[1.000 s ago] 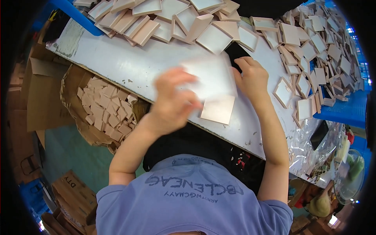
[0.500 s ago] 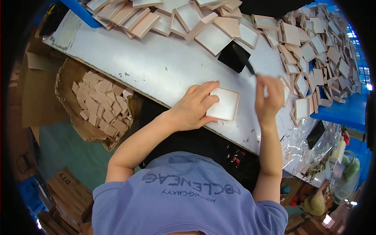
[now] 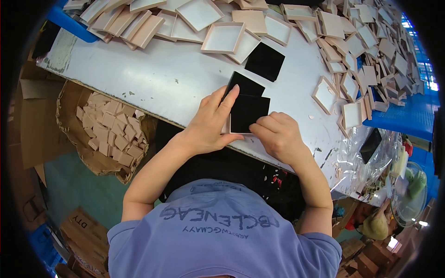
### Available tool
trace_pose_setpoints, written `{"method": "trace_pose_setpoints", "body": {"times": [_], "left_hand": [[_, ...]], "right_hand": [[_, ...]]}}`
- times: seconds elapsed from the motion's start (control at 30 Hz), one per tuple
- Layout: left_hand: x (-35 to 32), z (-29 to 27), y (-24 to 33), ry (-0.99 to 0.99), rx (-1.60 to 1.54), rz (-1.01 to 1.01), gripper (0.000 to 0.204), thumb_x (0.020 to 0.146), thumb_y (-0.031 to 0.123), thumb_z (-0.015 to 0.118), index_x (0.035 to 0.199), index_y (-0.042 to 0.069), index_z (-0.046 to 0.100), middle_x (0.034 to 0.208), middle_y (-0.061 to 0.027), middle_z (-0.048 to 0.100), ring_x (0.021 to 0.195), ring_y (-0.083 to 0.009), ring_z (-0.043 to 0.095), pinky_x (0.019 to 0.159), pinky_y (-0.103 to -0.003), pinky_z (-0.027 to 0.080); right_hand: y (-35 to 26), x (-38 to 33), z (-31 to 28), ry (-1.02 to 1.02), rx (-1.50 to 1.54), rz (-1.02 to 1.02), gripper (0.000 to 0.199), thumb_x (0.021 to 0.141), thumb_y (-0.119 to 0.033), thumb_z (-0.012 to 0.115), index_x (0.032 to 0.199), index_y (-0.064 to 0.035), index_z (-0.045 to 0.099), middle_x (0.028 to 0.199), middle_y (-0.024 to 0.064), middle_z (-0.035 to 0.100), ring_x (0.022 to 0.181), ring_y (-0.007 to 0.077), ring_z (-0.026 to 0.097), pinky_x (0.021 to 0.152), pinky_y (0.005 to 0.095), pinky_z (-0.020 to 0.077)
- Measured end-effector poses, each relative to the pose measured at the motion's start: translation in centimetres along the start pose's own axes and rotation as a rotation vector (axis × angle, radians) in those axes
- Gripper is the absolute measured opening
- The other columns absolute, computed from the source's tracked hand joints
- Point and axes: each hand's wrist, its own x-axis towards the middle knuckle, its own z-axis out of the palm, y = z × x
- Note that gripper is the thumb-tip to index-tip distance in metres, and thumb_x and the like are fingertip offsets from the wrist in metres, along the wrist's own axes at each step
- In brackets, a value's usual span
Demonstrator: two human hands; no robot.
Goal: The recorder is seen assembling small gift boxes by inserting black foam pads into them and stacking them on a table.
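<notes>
At the near edge of the white-topped worktable [image 3: 153, 78], I have the left hand [image 3: 211, 124] closed around a pale pink, shallow cardboard tray [image 3: 228, 124], thumb along its near rim. A flat black square panel [image 3: 250, 112] lies over the tray; the right hand [image 3: 279, 137] touches its near-right corner, though I cannot tell whether it pinches or presses. I'd brace the tray level, square that corner to the rim and push gently.
</notes>
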Motion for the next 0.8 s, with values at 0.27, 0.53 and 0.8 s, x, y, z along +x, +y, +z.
{"method": "trace_pose_setpoints", "body": {"times": [0.27, 0.53, 0.8], "left_hand": [[4.3, -3.6, -1.5, 0.366, -0.006, 0.019, 0.126, 0.054, 0.042, 0.084, 0.144, 0.001, 0.007, 0.145, -0.0273, 0.013, 0.131, -0.0423, 0.021, 0.104, -0.048, 0.023], [2.0, -1.0, 1.0, -0.078, 0.070, 0.034, 0.114, 0.056, 0.038, 0.083, 0.142, 0.003, 0.017, 0.137, -0.0199, 0.031, 0.129, -0.0340, 0.030, 0.103, -0.044, 0.023], [2.1, 0.1, -0.2, -0.076, 0.026, 0.041, 0.104, 0.058, 0.034, 0.082, 0.141, 0.008, 0.025, 0.123, -0.0140, 0.043, 0.118, -0.0297, 0.040, 0.098, -0.044, 0.026]], "right_hand": [[0.0, -1.0, -1.5, 0.355, -0.019, 0.146, 0.026, 0.060, 0.004, 0.066, 0.085, -0.0050, 0.066, 0.073, 0.0041, 0.058, 0.062, 0.0194, 0.054, 0.055, 0.0304, 0.0415], [0.1, -1.7, 0.0, 0.278, -0.167, 0.055, 0.023, 0.062, -0.005, 0.062, 0.085, -0.0035, 0.065, 0.076, 0.0029, 0.055, 0.063, 0.0169, 0.051, 0.055, 0.0290, 0.0399], [-0.3, -0.3, 0.4, -0.038, 0.009, 0.010, 0.011, 0.065, -0.012, 0.059, 0.075, -0.0067, 0.058, 0.072, 0.0020, 0.046, 0.065, 0.0170, 0.046, 0.055, 0.0284, 0.0377]]}}
